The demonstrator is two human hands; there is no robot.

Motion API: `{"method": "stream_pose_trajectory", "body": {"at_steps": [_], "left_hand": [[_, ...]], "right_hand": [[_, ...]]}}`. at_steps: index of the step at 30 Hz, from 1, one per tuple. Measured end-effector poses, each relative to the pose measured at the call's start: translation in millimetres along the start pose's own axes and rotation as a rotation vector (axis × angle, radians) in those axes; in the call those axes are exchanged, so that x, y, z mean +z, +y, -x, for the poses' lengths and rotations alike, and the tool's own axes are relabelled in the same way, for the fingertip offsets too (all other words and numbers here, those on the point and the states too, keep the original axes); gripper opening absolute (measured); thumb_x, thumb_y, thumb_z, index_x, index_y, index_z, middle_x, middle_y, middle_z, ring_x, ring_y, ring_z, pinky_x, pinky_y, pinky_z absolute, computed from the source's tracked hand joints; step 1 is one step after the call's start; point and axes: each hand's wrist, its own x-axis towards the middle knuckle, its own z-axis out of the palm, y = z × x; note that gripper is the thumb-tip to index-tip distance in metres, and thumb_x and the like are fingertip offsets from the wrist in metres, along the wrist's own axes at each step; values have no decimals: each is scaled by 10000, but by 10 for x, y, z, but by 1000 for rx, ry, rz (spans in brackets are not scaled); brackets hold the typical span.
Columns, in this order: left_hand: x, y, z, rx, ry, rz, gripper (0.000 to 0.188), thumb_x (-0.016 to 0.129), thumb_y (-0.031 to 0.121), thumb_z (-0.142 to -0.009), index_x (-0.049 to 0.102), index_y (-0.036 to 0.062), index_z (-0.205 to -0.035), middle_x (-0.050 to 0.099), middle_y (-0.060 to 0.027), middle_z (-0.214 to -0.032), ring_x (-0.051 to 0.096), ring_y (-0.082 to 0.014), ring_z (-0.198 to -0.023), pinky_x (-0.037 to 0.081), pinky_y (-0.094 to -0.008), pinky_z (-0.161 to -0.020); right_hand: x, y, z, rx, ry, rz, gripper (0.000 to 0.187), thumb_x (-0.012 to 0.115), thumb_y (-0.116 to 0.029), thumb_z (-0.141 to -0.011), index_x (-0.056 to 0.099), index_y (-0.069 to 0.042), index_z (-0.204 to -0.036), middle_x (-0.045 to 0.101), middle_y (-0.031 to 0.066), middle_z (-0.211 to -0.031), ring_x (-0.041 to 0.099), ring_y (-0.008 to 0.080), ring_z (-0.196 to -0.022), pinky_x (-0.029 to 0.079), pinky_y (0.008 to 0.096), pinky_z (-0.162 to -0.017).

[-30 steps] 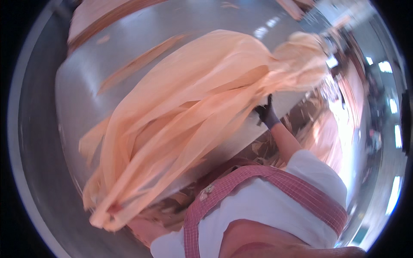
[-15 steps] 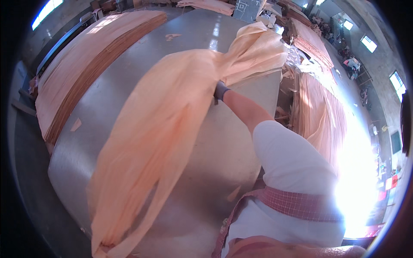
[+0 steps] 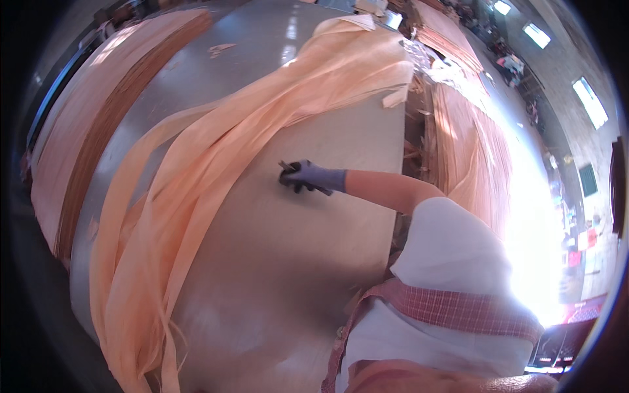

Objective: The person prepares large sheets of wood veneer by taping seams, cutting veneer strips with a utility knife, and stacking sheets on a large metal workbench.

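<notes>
My right hand [image 3: 303, 177], in a grey glove with dark fingers, is closed on a short, dark, narrow tool [image 3: 284, 165] whose tip sticks out past the fingers. Its exact kind is too small to make out. The hand is over the bare metal-topped table [image 3: 314, 242], apart from the thin wood veneer [image 3: 216, 141]. This pale orange sheet lies in long, loose, rippled strips from the far right of the table to its near left. The strips are split apart at the near end. My left hand is out of view.
A tall veneer stack [image 3: 92, 124] runs along the left side. Another veneer stack [image 3: 468, 150] stands to the right, beside the table edge. A small veneer scrap [image 3: 221, 49] lies on the far part of the table. Strong glare washes out the right side.
My right hand has come away from the veneer, moving down and left over the table. The bunched sheet has dropped and spread into strips on the left.
</notes>
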Motion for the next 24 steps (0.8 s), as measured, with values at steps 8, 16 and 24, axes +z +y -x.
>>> {"method": "stream_pose_trajectory", "body": {"at_steps": [8,16,24], "left_hand": [[42,518,1136,274,223,119,394,528,233,-887,500,110,-1260,613,-147,-1033,618,-297,-875,525,-420,-753],[1625,639,4398,164,-336,225,505,583,189,-895,429,82,-1364,532,-184,-1266,594,-355,-1035,518,-399,-843],[3479,1222,7559,205,-801,-192,442,563,196,-941,441,53,-1341,563,-91,-1234,609,-242,-1013,511,-365,-859]], "right_hand": [[-3529,1966,1099,-34,911,225,448,675,-432,-868,666,-36,-1077,716,69,-931,658,198,-794,525,302,-783],[-6260,3222,861,167,1066,-504,482,724,-526,-804,645,-66,-927,573,29,-669,571,130,-552,455,288,-460],[-8121,3180,494,186,940,-430,869,781,-617,-693,513,-21,-1265,613,61,-854,630,153,-660,482,273,-522]]}}
